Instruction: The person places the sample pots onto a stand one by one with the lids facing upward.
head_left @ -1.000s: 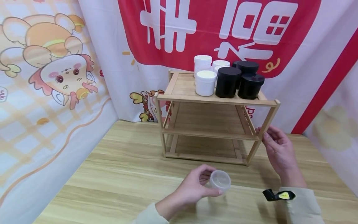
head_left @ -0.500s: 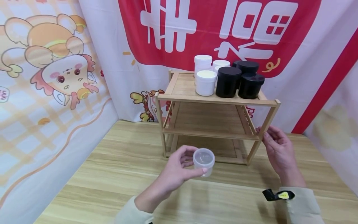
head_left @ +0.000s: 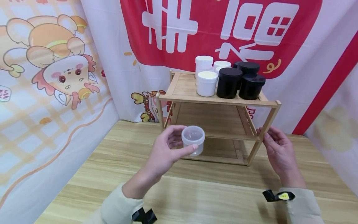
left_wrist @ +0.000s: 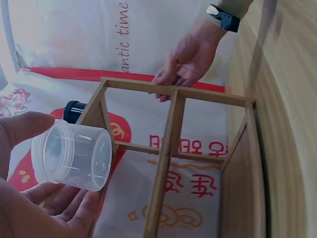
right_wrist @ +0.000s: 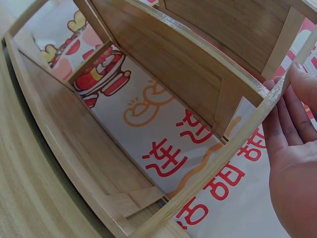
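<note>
A clear plastic jar (head_left: 193, 140) without a lid is gripped between the thumb and fingers of my left hand (head_left: 165, 151), raised in front of the wooden shelf rack (head_left: 218, 100). In the left wrist view the same jar (left_wrist: 74, 154) lies sideways across the picture, thumb on one side and fingers under the other. My right hand (head_left: 280, 149) holds the rack's right front post at the middle shelf's height. The right wrist view shows that hand (right_wrist: 296, 134) with thumb and fingers on either side of the post (right_wrist: 247, 121).
On the rack's top stand several white jars (head_left: 207, 84) and several black jars (head_left: 229, 83), grouped toward the right. The rack stands on a wood-grain table (head_left: 112, 174). Printed cloth (head_left: 67, 77) hangs at the left, back and right.
My left hand has moved up, forward and to the left with the clear jar, from low over the table to before the middle shelf. My right hand stays on the post.
</note>
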A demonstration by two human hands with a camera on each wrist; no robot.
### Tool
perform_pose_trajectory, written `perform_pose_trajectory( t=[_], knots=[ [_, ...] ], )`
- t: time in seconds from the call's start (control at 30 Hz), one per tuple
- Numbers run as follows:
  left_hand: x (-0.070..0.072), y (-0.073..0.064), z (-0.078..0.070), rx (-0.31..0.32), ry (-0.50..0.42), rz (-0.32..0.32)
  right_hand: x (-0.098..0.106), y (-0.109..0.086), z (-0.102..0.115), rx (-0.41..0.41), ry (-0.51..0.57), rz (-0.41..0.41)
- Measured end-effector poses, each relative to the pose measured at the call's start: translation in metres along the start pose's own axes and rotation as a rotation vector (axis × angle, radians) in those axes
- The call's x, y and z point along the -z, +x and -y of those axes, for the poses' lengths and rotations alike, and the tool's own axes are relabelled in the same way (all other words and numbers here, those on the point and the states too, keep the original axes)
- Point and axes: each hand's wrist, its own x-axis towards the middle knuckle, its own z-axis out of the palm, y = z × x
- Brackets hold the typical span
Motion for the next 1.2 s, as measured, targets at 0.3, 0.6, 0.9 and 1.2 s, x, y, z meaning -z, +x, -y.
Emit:
perform_pose_trajectory(
  t=[0.3, 0.6, 0.9, 1.2],
  knots=[
    [0.014, 0.018, -0.046, -0.182, 0.119, -0.059, 0.003, -0.002, 0.001, -0.011, -0.025, -0.014],
    [0.024, 0.037, -0.079, -0.184, 0.139, -0.051, 0.002, -0.001, -0.002, 0.016, -0.012, -0.002],
    [0.039, 0.056, -0.097, -0.133, 0.138, -0.053, 0.002, -0.001, -0.003, 0.024, -0.029, 0.000],
    [0.047, 0.072, -0.105, -0.045, 0.142, -0.087, 0.002, 0.000, -0.005, 0.029, 0.001, 0.001]
  ],
)
